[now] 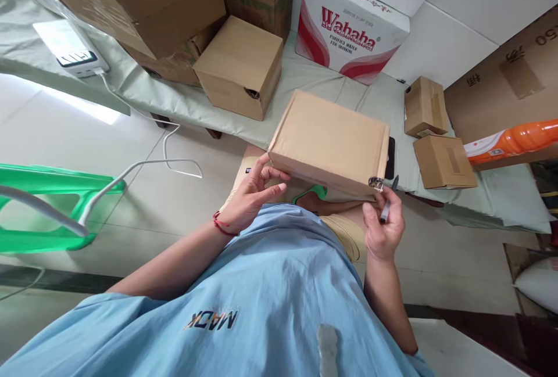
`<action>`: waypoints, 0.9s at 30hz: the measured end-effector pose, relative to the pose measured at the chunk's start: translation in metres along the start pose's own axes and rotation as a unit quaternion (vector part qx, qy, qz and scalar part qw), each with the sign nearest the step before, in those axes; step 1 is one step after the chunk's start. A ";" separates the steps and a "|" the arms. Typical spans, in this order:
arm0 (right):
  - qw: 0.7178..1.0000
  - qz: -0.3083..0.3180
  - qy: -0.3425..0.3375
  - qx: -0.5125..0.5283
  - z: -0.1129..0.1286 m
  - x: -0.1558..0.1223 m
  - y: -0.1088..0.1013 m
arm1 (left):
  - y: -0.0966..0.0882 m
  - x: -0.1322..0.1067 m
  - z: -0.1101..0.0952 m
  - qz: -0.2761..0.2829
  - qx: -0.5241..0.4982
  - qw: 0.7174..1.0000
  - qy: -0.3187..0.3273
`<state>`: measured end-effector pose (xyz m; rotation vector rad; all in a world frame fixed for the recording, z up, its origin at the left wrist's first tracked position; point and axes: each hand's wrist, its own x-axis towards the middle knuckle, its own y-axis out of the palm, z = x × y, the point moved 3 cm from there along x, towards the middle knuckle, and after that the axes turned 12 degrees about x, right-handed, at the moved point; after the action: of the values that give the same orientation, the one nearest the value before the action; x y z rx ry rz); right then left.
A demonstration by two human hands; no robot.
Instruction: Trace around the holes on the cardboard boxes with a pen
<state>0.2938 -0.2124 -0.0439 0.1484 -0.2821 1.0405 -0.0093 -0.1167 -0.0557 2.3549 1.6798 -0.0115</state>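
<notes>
A flat brown cardboard box [329, 142] rests on my lap, tilted toward me. My left hand [253, 194] touches its near left corner, fingers curled in a pinch at the edge. My right hand [383, 223] is closed round a small dark-handled cutter [383, 188] whose metal tip sits at the box's near right corner. A red string circles my left wrist.
A low surface covered in pale green cloth [305, 83] carries several cardboard boxes, a white and red Wahaha carton [349, 25], two small boxes [436, 139] at the right and an orange bottle [514, 139]. A green plastic stool [47, 208] and white cable [143, 165] lie to the left.
</notes>
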 end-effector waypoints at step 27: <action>0.979 -0.097 0.093 0.153 0.040 0.079 0.027 | 0.072 0.136 -0.103 0.016 0.526 0.781 0.337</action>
<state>0.3012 -0.1432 0.0175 0.3474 0.0651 0.8918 0.0892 0.0091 0.0379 3.5131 2.3690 -0.1606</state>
